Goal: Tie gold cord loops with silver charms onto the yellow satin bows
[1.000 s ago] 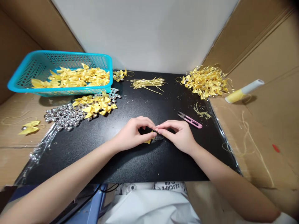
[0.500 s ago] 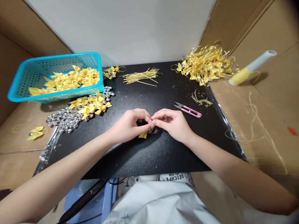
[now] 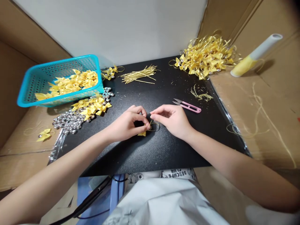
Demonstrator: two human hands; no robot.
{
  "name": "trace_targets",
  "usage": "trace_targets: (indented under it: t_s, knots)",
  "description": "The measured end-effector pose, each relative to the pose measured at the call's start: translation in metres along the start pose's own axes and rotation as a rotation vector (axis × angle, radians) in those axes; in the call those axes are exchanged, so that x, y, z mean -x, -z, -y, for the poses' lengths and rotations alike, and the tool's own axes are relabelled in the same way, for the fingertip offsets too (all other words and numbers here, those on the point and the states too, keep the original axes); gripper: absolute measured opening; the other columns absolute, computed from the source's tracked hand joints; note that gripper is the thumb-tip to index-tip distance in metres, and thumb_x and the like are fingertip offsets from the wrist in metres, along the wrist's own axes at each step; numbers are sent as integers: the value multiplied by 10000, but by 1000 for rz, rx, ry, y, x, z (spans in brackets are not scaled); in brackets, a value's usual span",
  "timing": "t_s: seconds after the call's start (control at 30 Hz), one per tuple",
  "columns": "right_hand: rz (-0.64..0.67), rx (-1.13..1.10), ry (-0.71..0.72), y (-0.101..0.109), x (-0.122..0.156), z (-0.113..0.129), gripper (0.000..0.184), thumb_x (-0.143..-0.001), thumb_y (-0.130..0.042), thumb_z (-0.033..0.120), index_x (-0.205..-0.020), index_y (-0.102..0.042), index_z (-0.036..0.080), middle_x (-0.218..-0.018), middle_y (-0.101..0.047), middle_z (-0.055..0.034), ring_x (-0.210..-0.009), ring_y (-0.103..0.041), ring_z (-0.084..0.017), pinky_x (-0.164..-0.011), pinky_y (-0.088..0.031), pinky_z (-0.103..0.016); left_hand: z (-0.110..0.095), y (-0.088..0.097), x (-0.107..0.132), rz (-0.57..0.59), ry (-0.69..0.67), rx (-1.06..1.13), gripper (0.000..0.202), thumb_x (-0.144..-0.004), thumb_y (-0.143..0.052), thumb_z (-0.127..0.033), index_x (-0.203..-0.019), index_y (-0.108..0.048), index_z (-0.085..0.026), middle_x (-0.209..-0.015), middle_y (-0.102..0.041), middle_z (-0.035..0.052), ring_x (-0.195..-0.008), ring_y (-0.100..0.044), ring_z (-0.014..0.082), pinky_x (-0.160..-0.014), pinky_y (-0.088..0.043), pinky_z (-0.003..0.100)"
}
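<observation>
– White panel [image 3: 131, 28] across the top centre, brown cardboard [image 3: 226, 20] standing at the upper right!

– And down at lower left, a blue frame [image 3: 114, 195], a black strip [image 3: 93, 196] slanting past it! Red speck [image 3: 298, 119], far right edge!

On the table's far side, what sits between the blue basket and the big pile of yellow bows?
Head view: a small cluster of yellow bows beside the basket, then a bundle of gold cords.

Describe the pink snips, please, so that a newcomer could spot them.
On the black tabletop, look just beyond the right hand. The snips lie there, blades pointing left, nearer the person than the gold cord clippings. Their pink handle sets them apart from the gold and yellow things nearby.
</observation>
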State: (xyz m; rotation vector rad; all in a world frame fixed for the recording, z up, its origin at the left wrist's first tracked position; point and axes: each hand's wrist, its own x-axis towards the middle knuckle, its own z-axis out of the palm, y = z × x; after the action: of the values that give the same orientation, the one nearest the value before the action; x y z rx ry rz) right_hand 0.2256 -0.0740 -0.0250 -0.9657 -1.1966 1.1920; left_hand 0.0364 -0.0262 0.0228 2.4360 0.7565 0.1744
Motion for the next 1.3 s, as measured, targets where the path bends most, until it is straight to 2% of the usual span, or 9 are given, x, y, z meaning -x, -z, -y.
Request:
trace_targets:
  t_s: [0.23,0.43,0.63,0.83,1.07,1.3]
  knots:
    - [-33,16,27,2,-2,1,36,-719,-750,214,-731,-731,186,-762,-757,-19,-701,-689,-149,-686,-557,-290,2,0,0,62,-26,-96,199,-910,-562,-310,-846,-707,-191,-960,-537,50,-943,-490,202,-855,-357,342]
    - [-42,32,19,4,-3,1,46,-719,-744,223,-731,-722,184,-769,-753,-24,-717,-688,-159,-703,-560,-309,1,-1,0,120,-121,-253,185,-926,-488,-228,-847,-645,-172,-992,-524,81,-873,-447,210,-808,-359,354]
    - [-50,35,17,4,-4,1,51,-723,-743,222,-733,-716,180,-760,-745,-22,-697,-677,-151,-686,-562,-306,4,1,0,126,-192,-401,204,-943,-468,-238,-860,-649,-192,-965,-521,84,-862,-429,227,-767,-354,360]
    - [-23,-13,-19,4,-4,1,162,-716,-773,307,-752,-697,169,-744,-729,-16,-624,-663,-128,-641,-571,-283,7,6,0,170,-266,-502,168,-934,-501,-243,-873,-652,-202,-970,-546,76,-865,-439,228,-748,-344,346]
    - [66,-166,-125,2,-4,2,275,-704,-789,401,-753,-637,177,-751,-722,1,-628,-700,-126,-630,-581,-262,9,9,0,211,-259,-481,220,-946,-466,-257,-875,-668,-207,-937,-558,77,-846,-439,224,-738,-347,346]
    - [100,-234,-184,3,-5,0,233,-741,-770,335,-792,-611,173,-730,-738,6,-594,-704,-108,-598,-583,-226,11,14,0,220,-248,-391,206,-923,-494,-242,-860,-690,-223,-970,-564,74,-873,-445,221,-768,-350,346]
